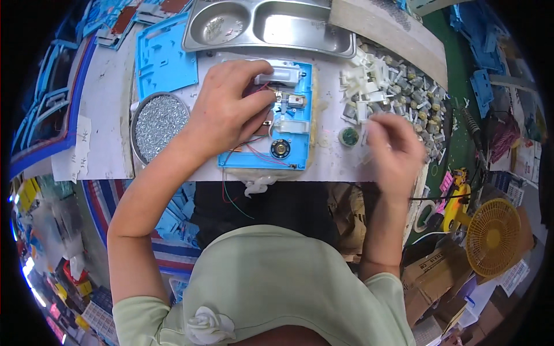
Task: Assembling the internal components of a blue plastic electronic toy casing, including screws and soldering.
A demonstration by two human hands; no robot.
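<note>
A blue plastic case (300,155) lies open-side up on a pad at the table's front. Inside are a white plastic part (283,75), a small motor (294,101), a clear-white part (293,126), a round black speaker (280,149) and thin wires. My left hand (228,101) is bent over the case's left side, gripping it, its index finger on the white part at the top; some fingers are hidden beneath. My right hand (398,150), smeared by motion, hovers right of the case beside a small round green pot (348,136). Whether it holds anything is unclear.
Left of the case stands a round tin (135,138) of small metal screws. A steel compartment tray (251,40) and another blue shell (167,57) lie at the back. White parts and small motors (404,98) are heaped at right, near a wooden board (392,34). A yellow fan (493,236) stands at lower right.
</note>
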